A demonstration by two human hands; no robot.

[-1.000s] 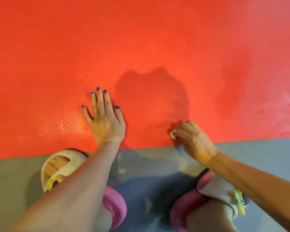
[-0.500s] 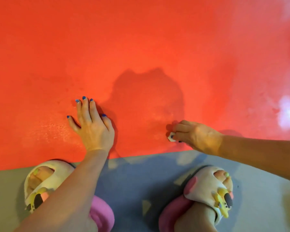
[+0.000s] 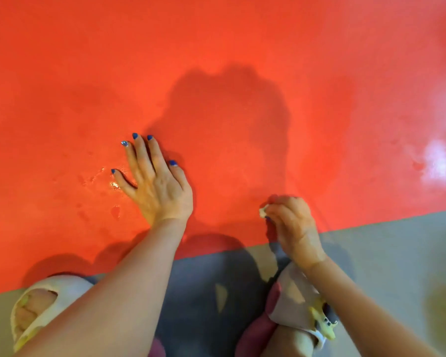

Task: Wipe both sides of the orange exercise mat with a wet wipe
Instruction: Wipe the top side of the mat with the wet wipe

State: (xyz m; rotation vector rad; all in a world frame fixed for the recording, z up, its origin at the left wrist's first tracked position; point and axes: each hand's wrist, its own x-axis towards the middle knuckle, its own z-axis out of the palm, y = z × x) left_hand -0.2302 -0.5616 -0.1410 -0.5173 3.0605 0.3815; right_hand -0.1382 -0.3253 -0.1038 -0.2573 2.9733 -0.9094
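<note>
Right hand (image 3: 292, 222) curled tight around a balled-up wet wipe (image 3: 262, 211); only a small pale corner of it pokes out past the fingertips at about 9 o'clock of the fist. Fist sits low over the near edge of the orange exercise mat (image 3: 216, 60), wipe apparently touching or just above the surface; contact hard to confirm.

Left hand (image 3: 155, 181) holds nothing: fingers straight and spread, palm pressed flat on the mat, bracing at roughly 10 o'clock from the right hand.

Mat fills the upper view, lying flat on a grey floor (image 3: 397, 253), near edge running along the bottom third.

Progress, as a judgement:
- Wet sheen and droplets (image 3: 106, 180) just at 9 o'clock of the left hand; a glossy glare patch (image 3: 438, 163) far out at 3 o'clock. Suggests this face has been wiped across a good width.
- Work now at the near edge strip, likely late in this face.
- Underside not visible; mat not turned, so the second side looks still to do.

Person squats at the edge, feet in cream slippers, left slipper (image 3: 36, 305) at 7 o'clock, right slipper (image 3: 294, 305) at 5 o'clock.
</note>
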